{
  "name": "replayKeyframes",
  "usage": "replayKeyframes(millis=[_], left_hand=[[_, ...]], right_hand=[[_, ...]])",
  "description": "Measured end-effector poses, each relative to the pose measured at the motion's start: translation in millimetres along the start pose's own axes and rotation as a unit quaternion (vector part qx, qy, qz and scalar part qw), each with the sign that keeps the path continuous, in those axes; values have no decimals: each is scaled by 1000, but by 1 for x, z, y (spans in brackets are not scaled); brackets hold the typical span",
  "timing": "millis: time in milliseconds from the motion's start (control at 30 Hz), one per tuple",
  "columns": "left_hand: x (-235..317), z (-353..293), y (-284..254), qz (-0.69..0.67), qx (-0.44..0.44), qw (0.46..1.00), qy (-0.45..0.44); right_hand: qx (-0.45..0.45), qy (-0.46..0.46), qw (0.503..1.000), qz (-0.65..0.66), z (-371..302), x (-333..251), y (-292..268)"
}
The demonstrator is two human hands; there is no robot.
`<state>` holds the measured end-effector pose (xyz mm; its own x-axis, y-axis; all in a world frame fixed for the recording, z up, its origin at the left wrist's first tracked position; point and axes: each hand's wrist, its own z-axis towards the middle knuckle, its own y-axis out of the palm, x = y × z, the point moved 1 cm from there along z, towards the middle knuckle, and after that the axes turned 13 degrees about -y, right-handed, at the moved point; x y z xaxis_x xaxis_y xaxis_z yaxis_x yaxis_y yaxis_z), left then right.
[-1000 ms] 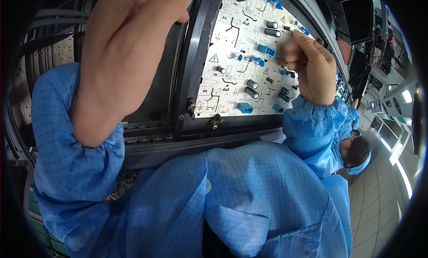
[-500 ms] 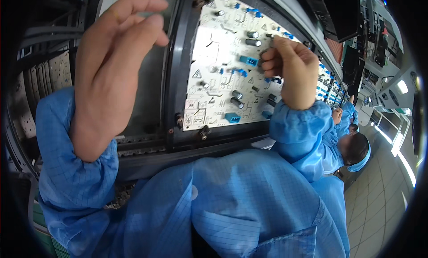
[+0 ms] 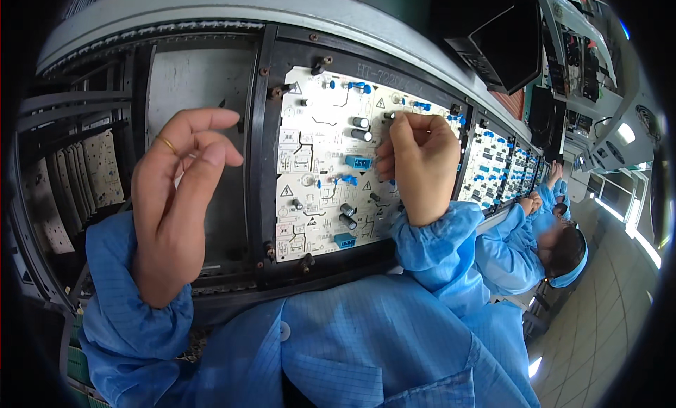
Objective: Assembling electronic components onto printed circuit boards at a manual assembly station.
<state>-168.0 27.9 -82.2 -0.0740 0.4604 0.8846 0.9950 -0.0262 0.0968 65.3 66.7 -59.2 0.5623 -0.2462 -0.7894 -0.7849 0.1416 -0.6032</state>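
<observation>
My right hand is over a white circuit board, thumb and forefinger pinched at a small dark cylindrical capacitor. The other fingers curl down toward the board and hide part of it. Left of the hand, two larger capacitors and a blue connector block stand on the board. My left hand hangs over the gap beside the board, its thumb and fingers apart and nothing between them. A ring shows on one finger. The board sits in a black frame with screw clamps round its edge.
Several upright boards stand in a rack at the left. More populated boards continue along the line to the right. A co-worker in blue sits farther along. A dark monitor stands beyond the rail.
The view has tilted, so the board sits lower and more of the far rail shows. My right hand stays at the same small capacitor; my left hand remains spread over the gap.
</observation>
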Motion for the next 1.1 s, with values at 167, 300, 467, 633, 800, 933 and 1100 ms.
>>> replayKeyframes(millis=[167,300,467,633,800,933,1100], left_hand=[[-1,0,-2,-12,-17,1000,3],[-1,-2,-4,-3,-20,1000,0],[1,0,-5,6,-19,1000,1],[4,1,-1,31,-9,999,28],[-7,14,-11,78,37,995,47],[-11,20,-14,110,69,988,82],[-34,30,-20,136,125,979,81]], right_hand=[[5,-15,1000,-11,-1,0,2],[4,-25,999,-23,-2,0,4],[29,-199,957,-208,-3,9,3],[-144,-340,818,-442,-4,-10,-18],[-211,-87,973,-35,15,-12,-123],[-16,-223,969,-104,81,33,-244],[118,-289,872,-376,206,122,-322]])
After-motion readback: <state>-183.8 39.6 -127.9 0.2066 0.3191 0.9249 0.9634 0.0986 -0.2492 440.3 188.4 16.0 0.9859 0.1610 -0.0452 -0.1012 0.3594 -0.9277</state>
